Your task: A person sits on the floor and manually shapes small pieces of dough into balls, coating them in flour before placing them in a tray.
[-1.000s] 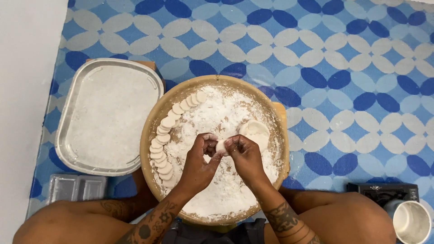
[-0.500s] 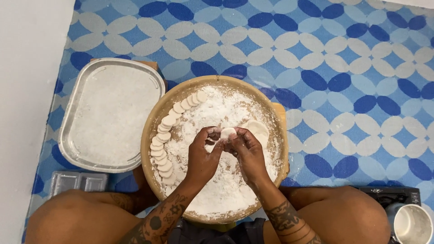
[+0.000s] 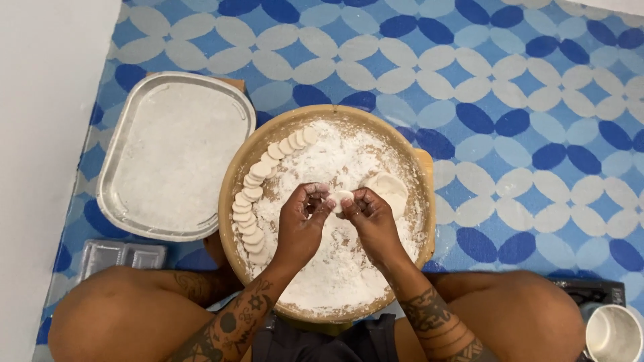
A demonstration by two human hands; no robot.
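Seated on floor, knees apart, round wooden board (image 3: 238, 167) betw. legs, top thick w/ white flour (image 3: 335, 268). Left hand (image 3: 302, 221) and right hand (image 3: 372, 221) raised just above board centre, fingertips meeting, both pinched on one small white dough piece (image 3: 342, 196) held betw. them, off the flour. Both fists half curled, fingers dusted white. Row of small dough discs (image 3: 258, 184) overlapping in an arc along board's left rim, from upper edge round to lower left. Soft dough lump (image 3: 389, 186) on flour just right of right hand, near right rim. Floured metal tray (image 3: 174, 154) left of board, touching or nearly touching its rim, can't tell which. Clear plastic container (image 3: 121, 255) below tray, by left knee. White cup (image 3: 614, 332) at far lower right, well apart. Blue-and-white patterned mat (image 3: 537, 100) under all.
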